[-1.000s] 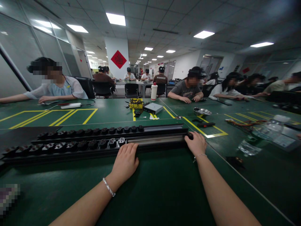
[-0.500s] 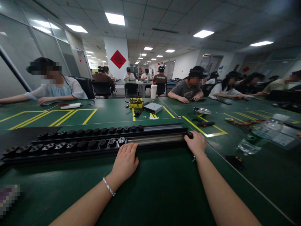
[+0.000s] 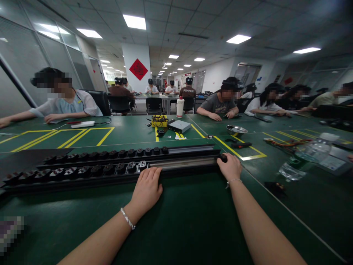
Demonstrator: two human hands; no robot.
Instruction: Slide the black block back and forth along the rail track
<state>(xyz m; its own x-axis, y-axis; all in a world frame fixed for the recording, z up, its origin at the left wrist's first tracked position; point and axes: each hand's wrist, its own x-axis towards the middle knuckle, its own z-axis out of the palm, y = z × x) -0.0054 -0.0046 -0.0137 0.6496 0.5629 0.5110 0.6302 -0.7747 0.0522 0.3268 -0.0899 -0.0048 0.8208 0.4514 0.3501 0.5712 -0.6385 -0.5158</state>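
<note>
In the head view a long black rail (image 3: 184, 169) lies across the table, carrying a row of black plug-socket modules (image 3: 109, 169) along its left part. My left hand (image 3: 147, 187) is closed over the rail's near edge, beside the last module, with the thumb outside the rail. At the rail's right end, my right hand (image 3: 231, 167) has its fingers closed around a dark rounded piece (image 3: 223, 158), which looks like another module and is mostly hidden. Behind lies a second black rail (image 3: 193, 149) with a similar row of modules.
A clear bottle (image 3: 307, 158) lies on the right near loose wires (image 3: 289, 143) and a small dark part (image 3: 276, 188). Farther off are a metal bowl (image 3: 237, 129), a grey box (image 3: 179, 126), a white cup (image 3: 180, 108) and a yellow box (image 3: 159, 121). Co-workers sit across the table.
Both hands and the rails stay in place. At the far left, a co-worker's hand has shifted slightly on the table.
</note>
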